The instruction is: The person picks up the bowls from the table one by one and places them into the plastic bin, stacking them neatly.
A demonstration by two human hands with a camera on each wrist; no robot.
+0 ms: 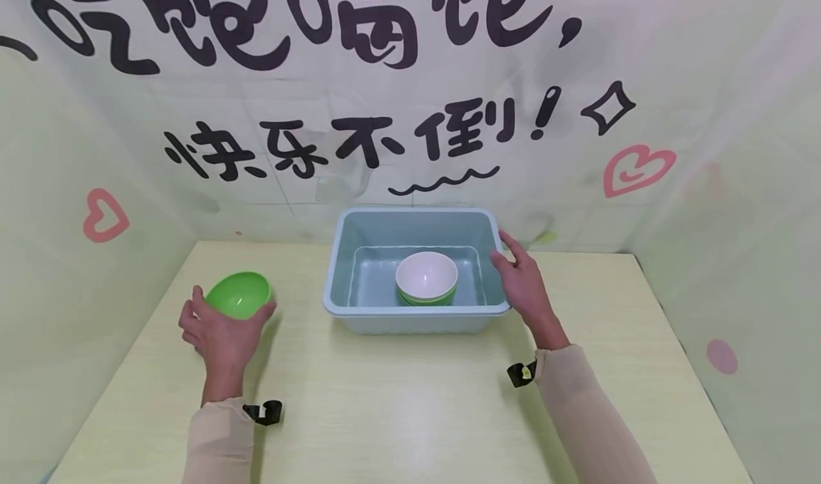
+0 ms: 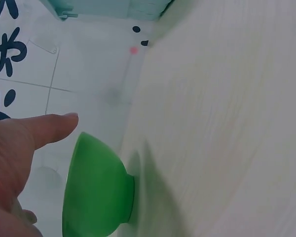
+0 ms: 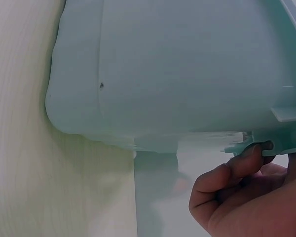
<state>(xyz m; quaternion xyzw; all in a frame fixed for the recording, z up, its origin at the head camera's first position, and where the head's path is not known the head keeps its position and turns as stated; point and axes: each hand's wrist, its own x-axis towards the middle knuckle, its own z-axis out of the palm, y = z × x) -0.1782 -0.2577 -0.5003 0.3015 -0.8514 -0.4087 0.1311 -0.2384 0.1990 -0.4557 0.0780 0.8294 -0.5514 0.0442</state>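
Note:
A green bowl sits on the left of the table, its foot low by the tabletop in the left wrist view. My left hand is spread around its near side. The left thumb is straight, its tip just off the bowl's rim in the left wrist view. My right hand grips the right rim of a light blue plastic basin, fingers curled under the edge. Inside the basin, a white bowl is stacked on green bowl ware.
The pale wooden table is enclosed by a printed cloth backdrop behind and on both sides. The basin stands at the table's back middle, close to the rear cloth. A black band is on the left wrist, another black band on the right.

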